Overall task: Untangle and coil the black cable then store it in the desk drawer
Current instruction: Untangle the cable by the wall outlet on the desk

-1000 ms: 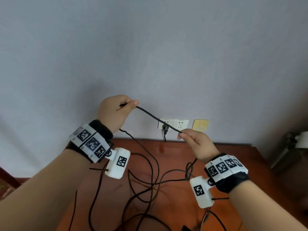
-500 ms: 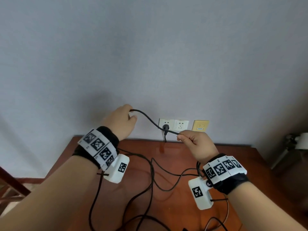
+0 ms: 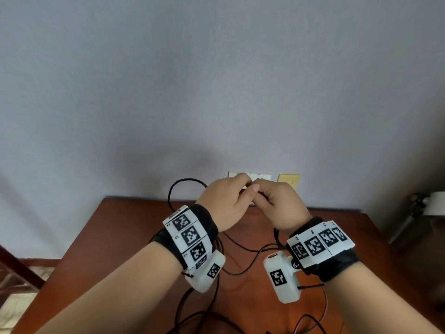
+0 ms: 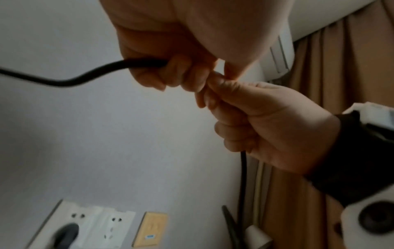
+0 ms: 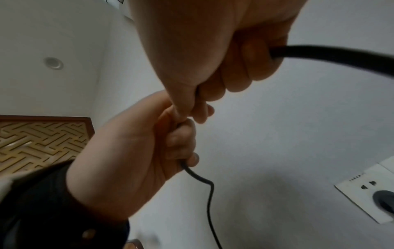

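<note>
The black cable (image 3: 173, 189) arcs up in a loop left of my hands, and more of it lies tangled on the brown desk (image 3: 134, 227). My left hand (image 3: 242, 186) and right hand (image 3: 258, 192) meet fingertip to fingertip above the desk's far edge, in front of the wall sockets. In the left wrist view my left hand (image 4: 183, 77) has its fingers curled round the cable (image 4: 85, 75). The right wrist view shows my right hand (image 5: 224, 87) gripping the cable (image 5: 341, 53), with another strand hanging from the left hand (image 5: 177, 139). No drawer is in view.
White wall sockets (image 3: 261, 175) and a yellow plate (image 3: 289, 180) sit on the wall behind the hands, with a dark plug (image 4: 66, 234) in one socket. A wooden chair frame (image 3: 14, 268) stands at the left. White equipment (image 3: 433, 203) stands at the right.
My left hand has come down and to the right until it meets the right hand. The cable stretch that ran taut between them now bows out as a loop on the left.
</note>
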